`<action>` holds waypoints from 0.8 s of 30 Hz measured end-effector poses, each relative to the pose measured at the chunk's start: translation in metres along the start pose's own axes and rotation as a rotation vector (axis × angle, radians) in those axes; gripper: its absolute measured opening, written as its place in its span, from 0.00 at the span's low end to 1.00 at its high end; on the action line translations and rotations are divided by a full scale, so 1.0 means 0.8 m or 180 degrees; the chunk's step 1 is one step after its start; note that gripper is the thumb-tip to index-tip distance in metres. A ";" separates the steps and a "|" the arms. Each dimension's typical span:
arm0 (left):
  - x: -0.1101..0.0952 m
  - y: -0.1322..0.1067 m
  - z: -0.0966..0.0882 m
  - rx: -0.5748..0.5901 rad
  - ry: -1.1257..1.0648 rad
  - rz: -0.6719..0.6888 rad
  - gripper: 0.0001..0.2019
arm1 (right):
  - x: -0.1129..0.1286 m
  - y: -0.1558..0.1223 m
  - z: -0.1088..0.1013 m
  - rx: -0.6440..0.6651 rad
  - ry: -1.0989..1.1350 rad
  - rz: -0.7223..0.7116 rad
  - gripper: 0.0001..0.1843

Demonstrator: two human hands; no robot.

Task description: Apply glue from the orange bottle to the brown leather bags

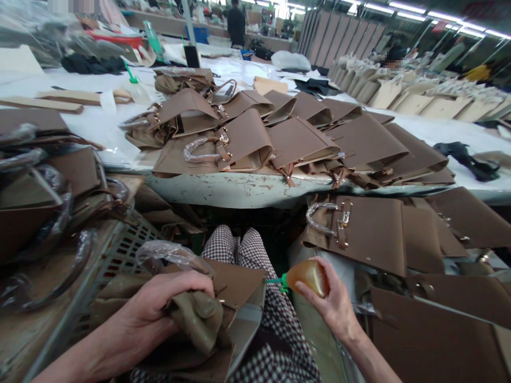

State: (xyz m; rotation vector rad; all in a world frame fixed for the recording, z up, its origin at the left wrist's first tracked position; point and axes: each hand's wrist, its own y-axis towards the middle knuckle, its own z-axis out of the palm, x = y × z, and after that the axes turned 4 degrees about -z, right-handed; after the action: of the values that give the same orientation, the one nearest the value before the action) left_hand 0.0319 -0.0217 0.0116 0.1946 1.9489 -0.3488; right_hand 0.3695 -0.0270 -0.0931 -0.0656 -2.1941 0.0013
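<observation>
Before us a long white bench with a scuffed front edge (227,191) carries overlapping brown leather-like handbags (301,141), in a deep workroom lit by bright tube lamps (407,7). Across our black-and-white checked trousers (279,314) lies a brown handbag with a plastic-wrapped handle (239,279), its bunched olive fabric (202,319) clasped in our left hand (163,300), thumb uppermost. Our right hand (332,303), forearm slanting up from the lower right, has its grip wrapped round an amber squeeze bottle (307,277) tipped sideways, its thin green nozzle (283,282) pointing left at that handbag's edge.
</observation>
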 end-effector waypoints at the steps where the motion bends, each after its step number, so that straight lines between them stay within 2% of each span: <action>1: 0.001 0.000 0.000 -0.0001 -0.0005 -0.0022 0.05 | -0.001 -0.001 0.000 -0.0033 -0.0011 -0.0039 0.33; 5: 0.005 -0.001 -0.001 0.0066 -0.0005 -0.0056 0.07 | 0.002 -0.008 -0.001 0.0285 0.0133 0.0072 0.33; 8: 0.008 0.000 -0.002 0.0249 0.0141 0.0092 0.09 | 0.006 -0.014 -0.003 0.0524 0.0325 0.0276 0.31; 13: 0.009 -0.002 -0.001 0.0128 0.0028 0.0076 0.06 | 0.010 -0.019 -0.006 0.0140 0.0706 0.0603 0.31; 17: 0.014 -0.008 0.000 0.0332 0.0241 0.0407 0.08 | 0.013 -0.026 -0.011 -0.0040 0.0929 0.0839 0.30; 21: 0.020 -0.018 0.008 0.0274 0.0595 0.0719 0.04 | 0.019 -0.033 -0.013 -0.0026 0.0633 0.0750 0.30; 24: 0.022 -0.028 0.016 0.0071 0.0897 0.0959 0.08 | 0.021 -0.036 -0.009 0.0026 0.0413 0.0636 0.30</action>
State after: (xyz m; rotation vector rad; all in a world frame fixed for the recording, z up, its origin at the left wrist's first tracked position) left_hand 0.0296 -0.0476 -0.0061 0.5708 2.1523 -0.1493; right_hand 0.3641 -0.0552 -0.0749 -0.2725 -2.0496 0.1152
